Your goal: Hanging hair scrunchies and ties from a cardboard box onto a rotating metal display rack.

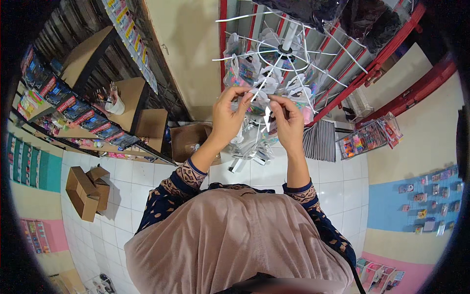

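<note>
A white wire display rack with radiating prongs stands before me, hung with several clear plastic packets that hold small colourful items and have white header cards. At the near prongs, my left hand pinches the white tip of a prong or a header card between thumb and forefinger; which one cannot be told. Close beside it on the right, my right hand has thumb and fingertips closed on the edge of a clear packet with a white card. The packet's contents are partly hidden. More packets hang lower, below both hands.
Dark plastic-wrapped goods hang above the rack. Shelves with a white cup of brushes stand left. An opened cardboard box lies on the tiles. A striped cloth and wire basket are at right.
</note>
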{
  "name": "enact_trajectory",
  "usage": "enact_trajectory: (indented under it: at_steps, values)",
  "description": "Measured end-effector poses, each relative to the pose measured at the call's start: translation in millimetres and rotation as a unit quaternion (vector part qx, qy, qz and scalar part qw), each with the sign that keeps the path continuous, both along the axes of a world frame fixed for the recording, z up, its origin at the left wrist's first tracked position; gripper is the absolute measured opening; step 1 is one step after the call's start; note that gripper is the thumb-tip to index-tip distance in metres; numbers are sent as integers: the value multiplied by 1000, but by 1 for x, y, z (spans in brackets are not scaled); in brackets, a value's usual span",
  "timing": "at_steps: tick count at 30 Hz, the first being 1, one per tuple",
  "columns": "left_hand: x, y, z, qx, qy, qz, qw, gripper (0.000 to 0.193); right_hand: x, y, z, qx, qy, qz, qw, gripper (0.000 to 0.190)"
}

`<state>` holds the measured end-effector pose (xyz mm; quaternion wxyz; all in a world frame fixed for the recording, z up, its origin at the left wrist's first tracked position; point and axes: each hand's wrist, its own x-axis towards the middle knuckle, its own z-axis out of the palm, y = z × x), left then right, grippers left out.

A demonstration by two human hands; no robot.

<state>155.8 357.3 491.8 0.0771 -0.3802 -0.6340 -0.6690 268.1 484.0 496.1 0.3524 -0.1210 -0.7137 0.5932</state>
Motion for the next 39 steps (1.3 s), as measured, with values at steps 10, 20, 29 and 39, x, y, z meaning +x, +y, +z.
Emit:
enact_trajectory:
  at_steps: [10,20,29,39]
  values:
    - [50,-32,-6,82,143,14,986,22,57,-4,6,-25,-19,58,998,33]
    - [79,22,29,15,135,-117,984,16,95,13,16,-59,89,-9,994,24]
    - [84,50,38,13,87,-123,989,11,83,32,19,-57,126,-34,990,21]
    - [82,59,37,14,64,-98,993,10,74,37,20,-70,123,-31,989,22]
